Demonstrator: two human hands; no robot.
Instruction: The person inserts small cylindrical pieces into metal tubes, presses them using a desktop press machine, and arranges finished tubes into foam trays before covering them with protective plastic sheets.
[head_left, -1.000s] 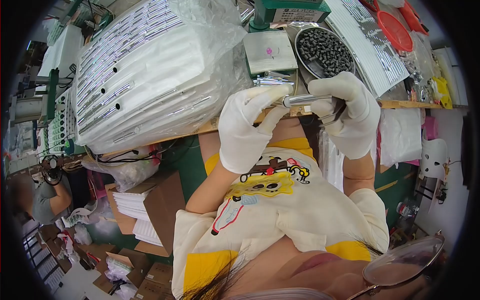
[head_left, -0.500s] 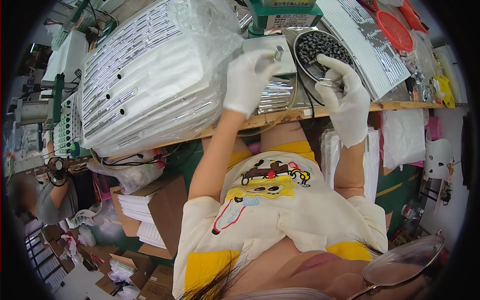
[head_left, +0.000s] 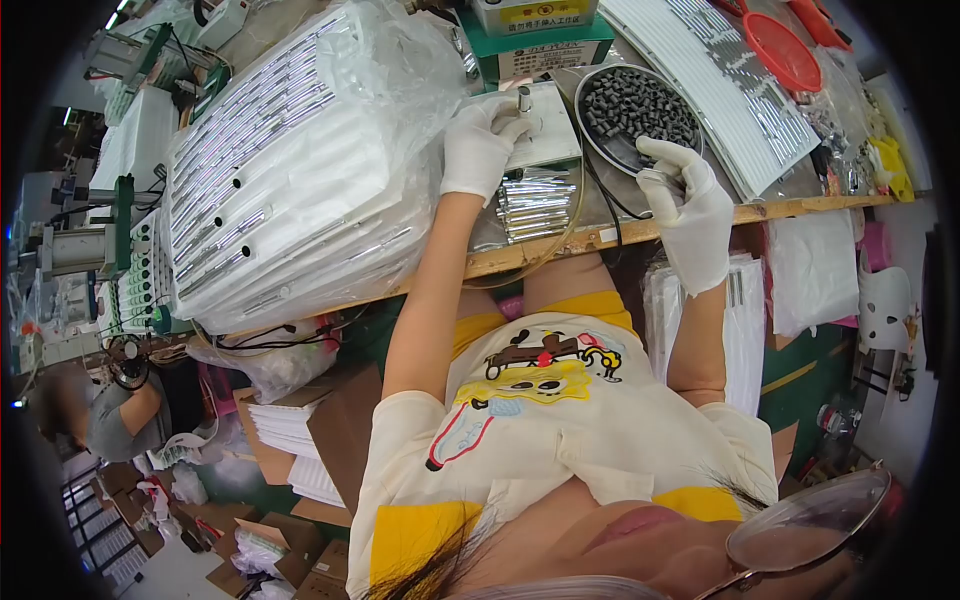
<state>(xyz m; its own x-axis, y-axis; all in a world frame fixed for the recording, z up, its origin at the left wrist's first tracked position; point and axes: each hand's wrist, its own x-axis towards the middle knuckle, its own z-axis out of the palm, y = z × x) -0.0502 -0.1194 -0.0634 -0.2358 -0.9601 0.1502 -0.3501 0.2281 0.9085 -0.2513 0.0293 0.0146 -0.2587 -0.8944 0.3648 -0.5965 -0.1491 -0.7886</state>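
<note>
A shiny metal tube (head_left: 524,98) is held up over a pale square plate (head_left: 555,138), to the left of a round bowl (head_left: 612,150) filled with small black pieces (head_left: 640,105). The left hand (head_left: 475,150), in a white glove, pinches it between thumb and fingers so that one end shows above the fingertips; whether it touches the plate cannot be told. The right hand (head_left: 690,215), also gloved, is just below and right of the bowl, its fingers curled partway, with a gap toward the thumb side, around slim metal pieces (head_left: 660,180) too bunched to count. The bowl seems set there to keep its contents within easy reach of that hand. Down and left of the bowl, more metal tubes (head_left: 538,205) lie side by side near the wooden edge of the desk (head_left: 520,258), probably lined up for picking up singly. A green machine (head_left: 540,55) stands up and left of the bowl. Farther left, plastic-wrapped white trays (head_left: 290,170) hold rows of tubes, apparently to keep them apart; right of the bowl are another white tray (head_left: 690,75) and a red basket (head_left: 782,50).
</note>
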